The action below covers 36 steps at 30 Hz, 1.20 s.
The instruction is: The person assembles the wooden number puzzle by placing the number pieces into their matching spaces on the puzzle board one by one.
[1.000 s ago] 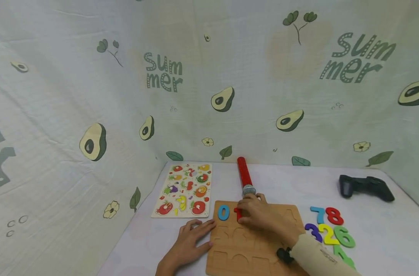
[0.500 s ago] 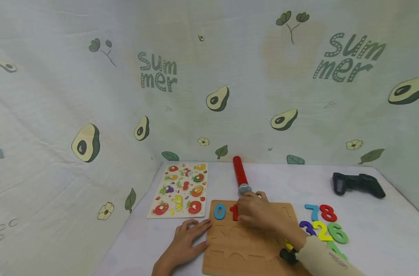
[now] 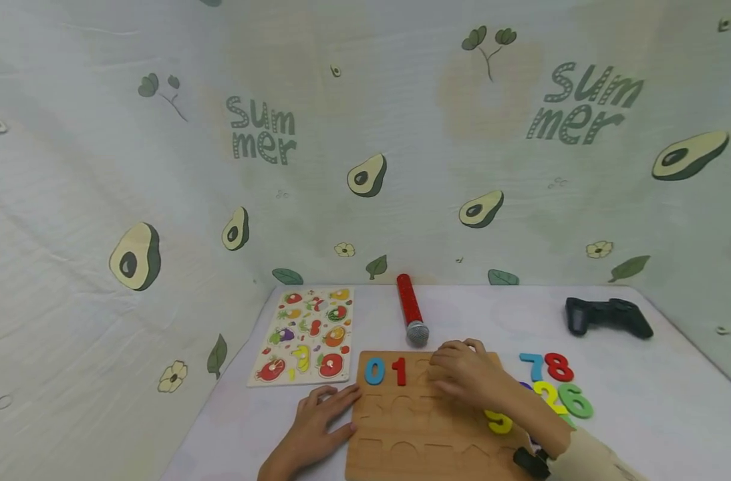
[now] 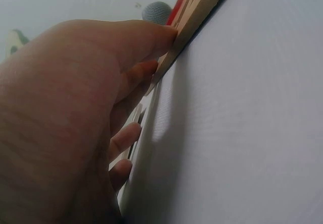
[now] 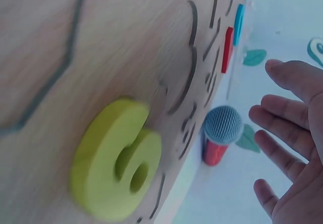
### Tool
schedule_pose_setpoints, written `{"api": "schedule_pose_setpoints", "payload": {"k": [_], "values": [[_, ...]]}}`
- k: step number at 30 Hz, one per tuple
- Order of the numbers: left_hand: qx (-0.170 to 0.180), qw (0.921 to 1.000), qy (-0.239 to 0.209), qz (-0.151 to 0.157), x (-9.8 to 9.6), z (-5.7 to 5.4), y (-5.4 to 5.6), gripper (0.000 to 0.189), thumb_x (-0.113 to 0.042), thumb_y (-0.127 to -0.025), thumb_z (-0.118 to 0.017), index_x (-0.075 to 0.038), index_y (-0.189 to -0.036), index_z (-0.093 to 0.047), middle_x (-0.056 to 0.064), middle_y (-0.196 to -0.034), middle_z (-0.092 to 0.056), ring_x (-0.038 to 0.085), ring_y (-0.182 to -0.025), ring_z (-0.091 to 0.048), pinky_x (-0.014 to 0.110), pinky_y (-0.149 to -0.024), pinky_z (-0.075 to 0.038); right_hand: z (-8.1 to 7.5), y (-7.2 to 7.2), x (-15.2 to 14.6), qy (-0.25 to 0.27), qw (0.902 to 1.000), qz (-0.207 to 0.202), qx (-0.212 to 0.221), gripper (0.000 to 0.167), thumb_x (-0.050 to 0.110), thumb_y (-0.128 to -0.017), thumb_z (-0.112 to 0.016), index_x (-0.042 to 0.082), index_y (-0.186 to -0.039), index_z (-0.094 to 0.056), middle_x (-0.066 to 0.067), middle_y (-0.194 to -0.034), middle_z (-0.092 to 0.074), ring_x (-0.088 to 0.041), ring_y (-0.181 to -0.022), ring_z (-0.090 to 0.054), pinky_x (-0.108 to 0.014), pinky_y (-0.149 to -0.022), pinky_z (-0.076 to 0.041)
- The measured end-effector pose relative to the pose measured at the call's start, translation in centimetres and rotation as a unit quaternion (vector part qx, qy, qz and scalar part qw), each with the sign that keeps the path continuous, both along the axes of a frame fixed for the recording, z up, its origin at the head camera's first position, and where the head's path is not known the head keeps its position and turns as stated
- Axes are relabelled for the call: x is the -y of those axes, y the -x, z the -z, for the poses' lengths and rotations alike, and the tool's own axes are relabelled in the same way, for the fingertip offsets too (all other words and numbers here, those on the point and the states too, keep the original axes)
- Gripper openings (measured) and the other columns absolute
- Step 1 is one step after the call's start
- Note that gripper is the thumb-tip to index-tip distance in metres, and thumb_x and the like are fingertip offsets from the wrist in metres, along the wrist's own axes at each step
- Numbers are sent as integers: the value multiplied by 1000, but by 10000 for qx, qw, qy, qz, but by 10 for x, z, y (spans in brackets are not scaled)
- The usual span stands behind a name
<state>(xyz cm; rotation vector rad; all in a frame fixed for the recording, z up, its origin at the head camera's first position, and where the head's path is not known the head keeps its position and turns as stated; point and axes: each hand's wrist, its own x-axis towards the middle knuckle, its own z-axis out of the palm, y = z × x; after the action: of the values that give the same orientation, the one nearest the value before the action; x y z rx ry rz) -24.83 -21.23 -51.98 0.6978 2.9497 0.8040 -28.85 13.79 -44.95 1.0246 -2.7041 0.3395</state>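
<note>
My right hand (image 3: 470,374) hovers over the upper right of a wooden number board (image 3: 395,424), palm down and holding nothing. Its fingers spread apart in the right wrist view. A blue 0 (image 3: 368,371) and a red 1 (image 3: 401,373) sit in the board's top row. Near my right wrist a yellow looped number piece (image 5: 101,178) lies loose on the board, partly hidden by the forearm in the head view. Along the board's left edge rests my left hand (image 3: 314,427); its thumb and fingertips touch the side, fingers loosely bent.
Right of the board lie loose number pieces, among them a blue 7 (image 3: 532,358), a red 8 (image 3: 566,374) and a green 6 (image 3: 576,409). A red microphone (image 3: 409,300) lies behind the board, a fruit puzzle (image 3: 315,375) back left, a black game controller (image 3: 609,314) back right.
My right hand has drawn away rightward from the red 1, which now lies fully visible beside the blue 0. The left hand stays at the board's edge. The head view has turned slightly right.
</note>
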Motion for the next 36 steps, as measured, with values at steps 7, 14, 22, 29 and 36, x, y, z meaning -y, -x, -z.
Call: {"api": "schedule_pose_setpoints", "payload": {"k": [7, 14, 22, 29, 36], "values": [[40, 10000, 76, -21, 2, 2, 2, 56, -57, -96, -55, -37, -148, -49, -19, -153, -42, 27, -132, -33, 59, -98, -26, -2, -11, -19, 164, 9992, 279, 247, 27, 29, -89, -76, 15, -112, -74, 2, -112, -71, -29, -117, -55, -65, -95, -35], [35, 9999, 106, -49, 3, 2, 1, 57, -58, -96, -56, -38, -148, -49, -19, -153, -42, 27, -132, -33, 59, -98, -27, -1, -21, -39, 31, 9987, 467, 189, 28, 32, -90, -75, 18, -114, -74, 3, -117, -69, -29, -119, -54, -67, -96, -34], [110, 9998, 147, -86, 3, -1, 0, 57, -59, -96, -54, -37, -148, -49, -17, -153, -42, 28, -132, -33, 61, -99, -26, 0, -32, -61, 253, 9972, 644, 277, 30, 33, -91, -74, 17, -117, -73, 3, -119, -68, -31, -120, -54, -67, -97, -32], [77, 9999, 69, -35, 3, -6, -3, 56, -56, -96, -57, -34, -148, -51, -14, -153, -44, 29, -131, -34, 62, -98, -26, 0, -43, -75, 314, 9931, 1087, 313, 39, 34, -86, -79, 15, -119, -72, 0, -121, -68, -32, -123, -54, -64, -101, -30], [188, 9998, 63, -96, 0, -3, -1, 57, -58, -95, -56, -35, -148, -50, -15, -153, -43, 29, -133, -32, 63, -99, -25, 4, -51, -97, 421, 9919, 1179, 218, 37, 34, -86, -79, 18, -118, -72, 3, -120, -67, -30, -123, -54, -61, -98, -30]]}}
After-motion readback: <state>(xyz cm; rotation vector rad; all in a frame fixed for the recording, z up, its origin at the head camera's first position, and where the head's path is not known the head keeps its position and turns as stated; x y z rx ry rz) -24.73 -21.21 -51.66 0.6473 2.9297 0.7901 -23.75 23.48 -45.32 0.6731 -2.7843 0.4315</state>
